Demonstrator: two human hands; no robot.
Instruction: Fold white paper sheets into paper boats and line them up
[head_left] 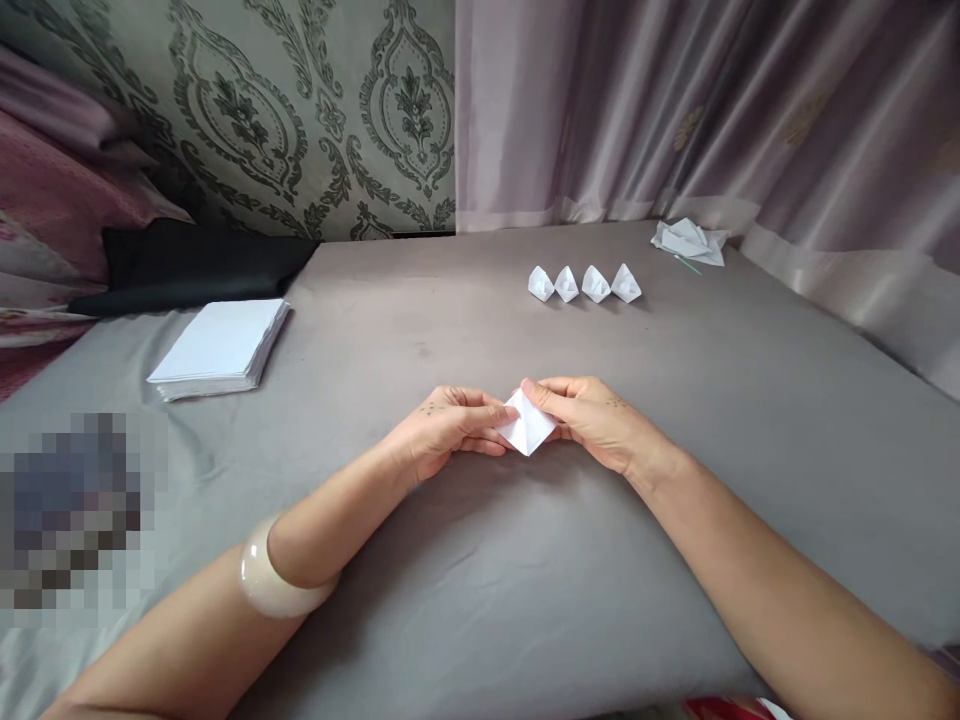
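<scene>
A small diamond of folded white paper [528, 428] is held between both hands, one corner pointing toward me. My left hand [454, 425] pinches its left side, thumb on top and fingers underneath. On the other side, my right hand [589, 415] grips the upper right edge, its thumb near the far corner. Several finished-looking folded paper boats [596, 284] stand in a row beyond my hands, a little to the right. The undersides of the paper and some fingertips are hidden.
A thick stack of white paper [221, 342] lies at the left on the grey cloth [375, 330]. Black fabric [202, 262] is behind it. At the back right, near the curtain [600, 110], rest folded white papers [688, 241] and a thin green stick [687, 265].
</scene>
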